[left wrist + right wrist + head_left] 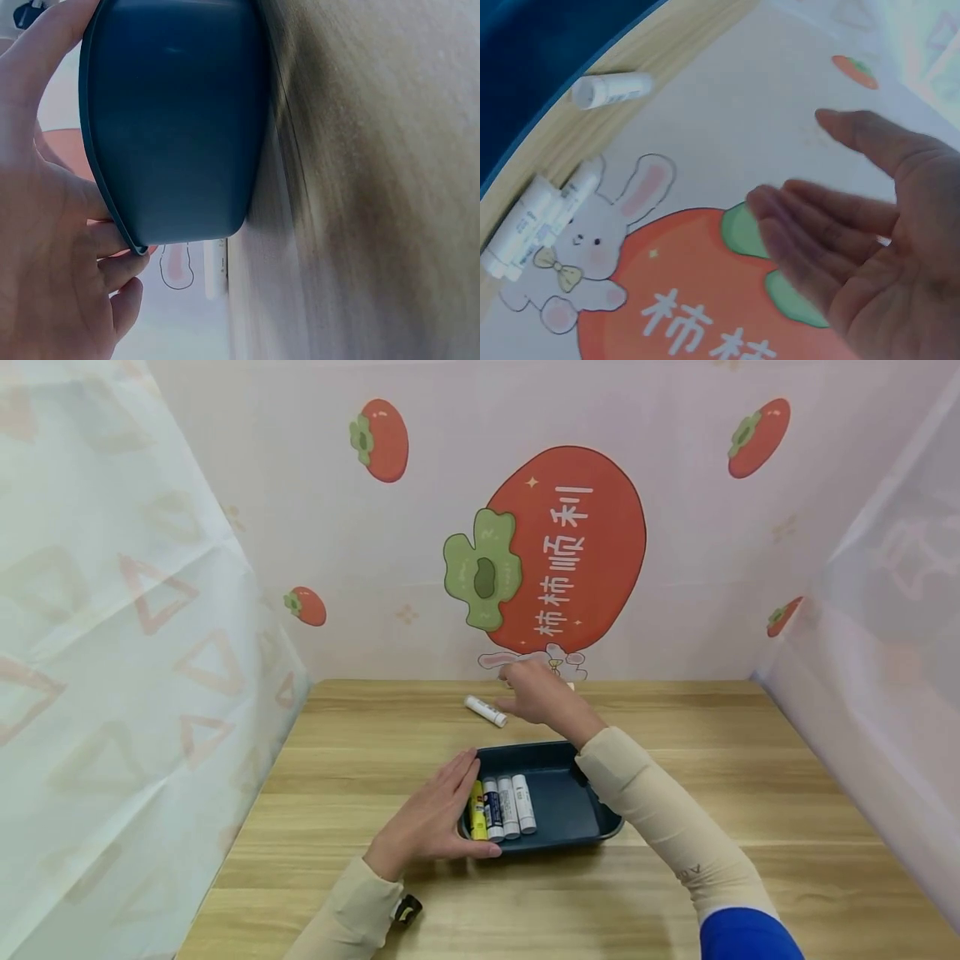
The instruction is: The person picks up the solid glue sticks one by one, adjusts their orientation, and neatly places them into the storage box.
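Note:
My left hand [431, 822] holds the left end of a dark blue tray [566, 806], thumb along the near rim and fingers at the far left corner. In the left wrist view, fingertips bend against the tray's rim [91, 142]. Inside the tray's left side lie a yellow glue stick [477, 812], a dark-labelled glue stick [492, 810] and two white ones [525, 804]. Beyond the tray, my right hand [543, 693] hovers empty, thumb spread from the fingers. A white glue stick [485, 711] lies to its left. The right wrist view shows two more white glue sticks [521, 225] side by side.
A wood-grain table [352, 752] carries everything. At its far edge stands a backdrop [420, 527] printed with persimmons and a rabbit. Pale sheets [150, 635] hang on both sides. A small black object [407, 910] shows beside the left wrist.

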Action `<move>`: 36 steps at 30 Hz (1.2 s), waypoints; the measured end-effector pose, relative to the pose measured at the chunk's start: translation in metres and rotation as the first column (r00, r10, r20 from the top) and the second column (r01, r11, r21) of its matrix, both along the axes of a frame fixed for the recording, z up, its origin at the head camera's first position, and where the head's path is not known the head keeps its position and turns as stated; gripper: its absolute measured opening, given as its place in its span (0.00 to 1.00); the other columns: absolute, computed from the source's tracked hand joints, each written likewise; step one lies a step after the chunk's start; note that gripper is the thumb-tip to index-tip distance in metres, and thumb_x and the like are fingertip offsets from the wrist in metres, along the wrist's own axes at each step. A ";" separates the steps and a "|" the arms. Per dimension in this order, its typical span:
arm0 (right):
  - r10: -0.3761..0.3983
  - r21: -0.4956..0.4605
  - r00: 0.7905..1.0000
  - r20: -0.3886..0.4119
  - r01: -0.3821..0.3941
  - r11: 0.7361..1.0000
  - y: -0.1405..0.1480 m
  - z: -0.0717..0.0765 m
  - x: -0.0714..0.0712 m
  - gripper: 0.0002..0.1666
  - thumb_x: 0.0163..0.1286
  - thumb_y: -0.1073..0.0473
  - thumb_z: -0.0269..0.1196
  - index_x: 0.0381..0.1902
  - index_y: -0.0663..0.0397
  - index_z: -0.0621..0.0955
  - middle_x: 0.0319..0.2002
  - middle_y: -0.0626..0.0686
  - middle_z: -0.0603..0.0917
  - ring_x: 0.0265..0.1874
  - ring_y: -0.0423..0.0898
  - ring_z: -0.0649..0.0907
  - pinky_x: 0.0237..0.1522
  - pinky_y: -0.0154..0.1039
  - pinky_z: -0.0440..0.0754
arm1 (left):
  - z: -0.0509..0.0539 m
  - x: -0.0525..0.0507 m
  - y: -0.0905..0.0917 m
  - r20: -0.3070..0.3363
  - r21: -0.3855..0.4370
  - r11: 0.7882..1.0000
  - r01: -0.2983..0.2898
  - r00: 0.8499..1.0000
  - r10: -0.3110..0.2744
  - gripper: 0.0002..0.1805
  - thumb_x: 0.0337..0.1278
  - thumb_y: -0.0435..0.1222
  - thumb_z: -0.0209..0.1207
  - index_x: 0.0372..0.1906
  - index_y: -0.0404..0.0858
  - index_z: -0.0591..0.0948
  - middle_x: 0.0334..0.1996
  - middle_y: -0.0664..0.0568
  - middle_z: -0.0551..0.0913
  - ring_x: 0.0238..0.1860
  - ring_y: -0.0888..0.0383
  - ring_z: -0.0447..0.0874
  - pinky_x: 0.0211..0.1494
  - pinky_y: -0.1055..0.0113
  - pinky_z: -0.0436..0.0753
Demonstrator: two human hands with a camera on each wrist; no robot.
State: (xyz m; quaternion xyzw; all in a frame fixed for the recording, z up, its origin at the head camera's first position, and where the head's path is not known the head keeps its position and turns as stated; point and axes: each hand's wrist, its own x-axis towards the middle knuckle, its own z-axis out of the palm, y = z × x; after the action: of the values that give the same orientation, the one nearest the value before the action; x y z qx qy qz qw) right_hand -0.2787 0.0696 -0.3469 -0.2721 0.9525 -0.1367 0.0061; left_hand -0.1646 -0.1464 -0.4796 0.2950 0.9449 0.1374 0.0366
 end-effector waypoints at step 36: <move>-0.115 0.080 0.979 0.169 0.103 0.991 -0.017 -0.104 -0.071 0.20 0.73 0.52 0.71 0.54 0.61 0.84 0.43 0.56 0.85 0.40 0.50 0.81 0.50 0.45 0.87 | 0.000 0.000 0.000 0.011 0.007 1.000 0.009 1.000 -0.009 0.73 0.49 0.80 0.59 0.86 0.34 0.49 0.88 0.46 0.40 0.89 0.49 0.41 0.88 0.50 0.58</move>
State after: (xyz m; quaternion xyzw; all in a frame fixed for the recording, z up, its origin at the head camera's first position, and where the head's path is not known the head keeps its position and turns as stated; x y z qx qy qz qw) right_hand -0.3493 0.0522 -0.4508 -0.2060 0.9661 -0.1259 0.0911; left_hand -0.1644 -0.1466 -0.4797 0.2987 0.9428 0.1421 0.0414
